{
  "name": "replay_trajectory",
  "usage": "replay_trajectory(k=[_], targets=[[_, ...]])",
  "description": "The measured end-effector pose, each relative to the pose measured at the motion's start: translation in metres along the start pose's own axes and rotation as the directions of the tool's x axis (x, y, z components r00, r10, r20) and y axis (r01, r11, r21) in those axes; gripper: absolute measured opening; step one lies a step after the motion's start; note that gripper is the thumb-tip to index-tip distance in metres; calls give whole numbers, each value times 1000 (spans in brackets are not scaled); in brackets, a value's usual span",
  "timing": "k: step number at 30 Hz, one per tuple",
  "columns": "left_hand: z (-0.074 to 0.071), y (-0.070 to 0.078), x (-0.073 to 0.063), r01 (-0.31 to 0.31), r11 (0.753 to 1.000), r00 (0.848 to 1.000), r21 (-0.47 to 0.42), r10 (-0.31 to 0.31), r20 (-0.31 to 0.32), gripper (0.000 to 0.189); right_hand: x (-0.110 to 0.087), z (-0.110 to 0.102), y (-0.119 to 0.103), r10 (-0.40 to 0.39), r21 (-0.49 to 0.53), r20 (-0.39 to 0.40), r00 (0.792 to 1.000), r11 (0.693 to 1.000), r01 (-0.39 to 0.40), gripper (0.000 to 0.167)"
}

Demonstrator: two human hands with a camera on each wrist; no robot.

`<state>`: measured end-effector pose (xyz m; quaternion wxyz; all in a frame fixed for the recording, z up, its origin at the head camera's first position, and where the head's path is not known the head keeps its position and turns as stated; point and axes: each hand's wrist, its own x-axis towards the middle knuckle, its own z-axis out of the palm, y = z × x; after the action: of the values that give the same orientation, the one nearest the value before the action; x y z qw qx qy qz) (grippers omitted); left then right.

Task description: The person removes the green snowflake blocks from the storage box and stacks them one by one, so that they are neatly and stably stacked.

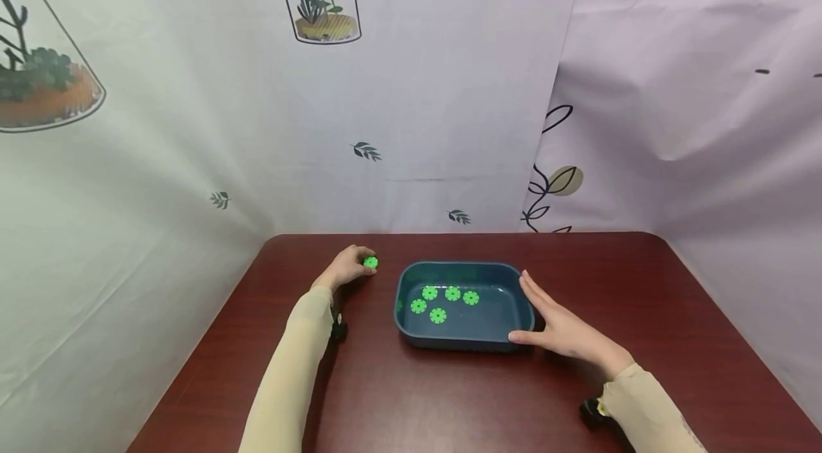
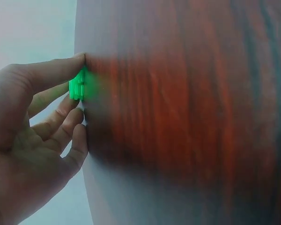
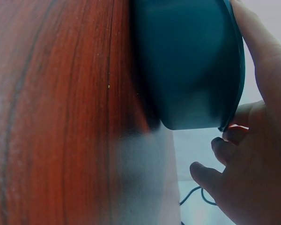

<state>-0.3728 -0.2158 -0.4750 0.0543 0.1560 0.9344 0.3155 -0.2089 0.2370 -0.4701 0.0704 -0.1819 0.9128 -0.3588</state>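
Near the table's far left side, my left hand (image 1: 344, 266) pinches a small green notched disc (image 1: 370, 262) between thumb and fingers. The left wrist view shows this disc (image 2: 77, 86) edge-on at the tabletop, with the fingertips touching the wood. A dark blue-green rectangular tray (image 1: 462, 344) stands to the right of that hand. Several green notched discs (image 1: 438, 315) lie flat on its floor, mostly in the left half. My right hand (image 1: 568, 328) spans the tray's right end, thumb at the front rim and straight fingers at the far right corner. Up close, the tray's outer wall (image 3: 192, 65) fills the right wrist view.
The dark red-brown wood table (image 1: 398, 403) has rounded far corners. A pale printed cloth (image 1: 417, 118) hangs behind and along both sides. Dark straps with small devices sit at both wrists. A dark cable (image 3: 192, 193) shows beyond the table edge.
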Motion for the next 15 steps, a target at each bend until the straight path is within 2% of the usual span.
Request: replay_trajectory(k=[3, 7, 10, 15], targets=[[0, -2, -3, -16, 1000, 1000, -7, 16, 4, 52, 0, 2, 1, -5, 2, -2, 1000, 1000, 5, 111], [-4, 4, -9, -2, 999, 1000, -40, 2, 0, 53, 0, 3, 2, -2, 8, 6, 1000, 1000, 2, 111], [-10, 14, -10, -12, 999, 1000, -44, 12, -7, 51, 0, 3, 2, -5, 7, 6, 1000, 1000, 5, 111], [-20, 35, -8, -68, 997, 997, -26, 67, -22, 50, 1, 1, 2, -12, 2, -10, 1000, 1000, 12, 112]])
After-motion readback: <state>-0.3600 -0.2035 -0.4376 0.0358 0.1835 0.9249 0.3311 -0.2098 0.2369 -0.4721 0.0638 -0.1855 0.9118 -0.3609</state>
